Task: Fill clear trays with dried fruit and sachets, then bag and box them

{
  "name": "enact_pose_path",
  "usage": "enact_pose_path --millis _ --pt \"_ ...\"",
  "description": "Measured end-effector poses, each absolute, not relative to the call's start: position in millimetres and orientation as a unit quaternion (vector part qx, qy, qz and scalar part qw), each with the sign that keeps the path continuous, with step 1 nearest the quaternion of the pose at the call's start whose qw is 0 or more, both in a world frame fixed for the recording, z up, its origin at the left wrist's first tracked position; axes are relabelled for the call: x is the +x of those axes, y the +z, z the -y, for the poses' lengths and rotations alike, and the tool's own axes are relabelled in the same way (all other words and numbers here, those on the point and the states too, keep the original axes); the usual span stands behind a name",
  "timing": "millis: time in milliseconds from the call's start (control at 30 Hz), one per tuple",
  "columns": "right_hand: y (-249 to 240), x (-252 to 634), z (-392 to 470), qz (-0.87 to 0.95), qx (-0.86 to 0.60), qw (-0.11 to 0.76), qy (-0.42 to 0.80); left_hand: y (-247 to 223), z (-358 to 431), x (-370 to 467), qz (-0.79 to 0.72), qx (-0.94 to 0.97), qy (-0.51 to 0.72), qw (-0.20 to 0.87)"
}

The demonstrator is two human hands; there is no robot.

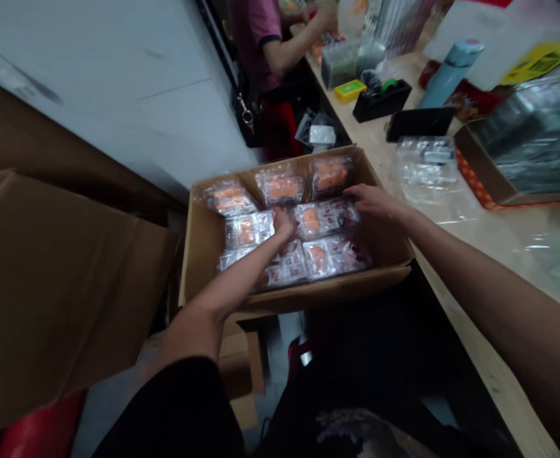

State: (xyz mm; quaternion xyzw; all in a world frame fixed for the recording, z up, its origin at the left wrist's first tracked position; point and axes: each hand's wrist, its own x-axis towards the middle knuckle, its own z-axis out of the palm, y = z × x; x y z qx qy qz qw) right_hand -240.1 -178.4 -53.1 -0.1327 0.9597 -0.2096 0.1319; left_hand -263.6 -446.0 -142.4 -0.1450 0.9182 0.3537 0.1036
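Observation:
A cardboard box [201, 267] stands open before me, with rows of clear plastic packs holding orange pieces and dark red printed parts. My left hand [284, 224] reaches into its middle, fingers curled down between two packs; what they grip, if anything, is hidden. Just right of it lies one clear plastic pack [311, 219], its left end at my left hand. At the upper right end of that pack, my right hand [370, 200] stretches out its fingers, apparently touching the edge. Behind it sits another orange-filled pack [330, 175] against the far wall of the box.
Along the right runs a wooden table [451, 254] with a tape dispenser [382, 100], a light blue bottle [454, 70], a phone-like black slab [420, 123] and a tray of plastic packaging [494, 184]. A large carton [70, 286] stands left. A co-worker's arm [299, 48] is beyond.

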Motion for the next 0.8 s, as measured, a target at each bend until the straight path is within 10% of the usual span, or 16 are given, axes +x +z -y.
enact_pose_path --millis 300,500,800 --pt "-48 -189 165 -0.936 -0.159 0.122 -0.29 -77 556 -236 -0.935 0.082 0.095 0.332" --pt "-40 -163 167 -0.939 -0.151 0.119 -0.286 -65 566 -178 -0.943 0.191 0.003 0.271" --pt "-41 -144 158 -0.931 -0.095 0.119 -0.333 -52 588 -186 -0.912 0.181 0.189 0.315"
